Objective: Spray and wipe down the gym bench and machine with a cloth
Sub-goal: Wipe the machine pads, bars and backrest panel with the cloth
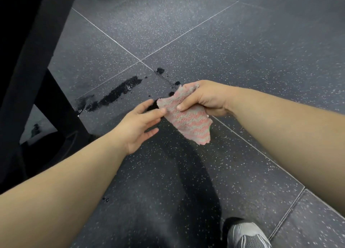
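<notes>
Gym floor beside a machine

Speckled black rubber floor tiles, a dark machine frame, wet patches and a grey trainer indicate a gym.

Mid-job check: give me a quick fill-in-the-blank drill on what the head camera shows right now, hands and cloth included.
1. The right hand grips the cloth, which is striped grey and ____.
2. The left hand, fingers straight, holds ____.
3. The dark patches on the speckled floor look ____.
Missing words: pink; nothing; wet.
</notes>
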Available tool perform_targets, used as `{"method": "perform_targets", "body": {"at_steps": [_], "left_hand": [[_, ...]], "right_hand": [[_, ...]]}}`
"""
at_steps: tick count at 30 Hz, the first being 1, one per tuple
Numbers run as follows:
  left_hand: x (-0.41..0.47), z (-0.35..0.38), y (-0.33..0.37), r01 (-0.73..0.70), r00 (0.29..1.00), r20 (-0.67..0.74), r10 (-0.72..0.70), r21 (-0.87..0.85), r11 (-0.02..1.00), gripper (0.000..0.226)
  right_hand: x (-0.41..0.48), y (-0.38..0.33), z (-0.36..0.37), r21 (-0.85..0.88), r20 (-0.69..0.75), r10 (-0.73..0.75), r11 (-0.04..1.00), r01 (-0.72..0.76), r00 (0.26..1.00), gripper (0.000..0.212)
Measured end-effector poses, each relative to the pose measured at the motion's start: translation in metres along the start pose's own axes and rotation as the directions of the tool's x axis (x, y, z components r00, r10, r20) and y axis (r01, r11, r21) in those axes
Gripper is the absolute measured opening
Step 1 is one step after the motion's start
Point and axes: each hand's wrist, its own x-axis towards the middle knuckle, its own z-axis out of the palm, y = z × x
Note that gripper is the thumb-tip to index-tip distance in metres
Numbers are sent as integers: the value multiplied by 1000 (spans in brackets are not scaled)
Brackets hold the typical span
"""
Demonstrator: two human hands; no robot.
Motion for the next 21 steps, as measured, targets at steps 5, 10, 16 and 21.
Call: {"method": "perform_targets", "body": {"at_steps": [5,10,16,21], "left_hand": [[-1,8,-2,-97,995,38,95,72,993,23],[5,5,-2,-176,983,-38,180,99,980,20],[5,10,-20,-79,995,66,73,94,992,18],[10,7,-28,-42,999,0,42,65,997,20]], "right_hand": [[3,5,1,-9,-34,-1,1000,1,999,28],[5,5,5,-188,-72,49,980,-62,996,32],[14,9,2,-14,-118,2,1000,-4,993,18],[21,25,-28,-249,-320,-23,967,-60,947,38]]}}
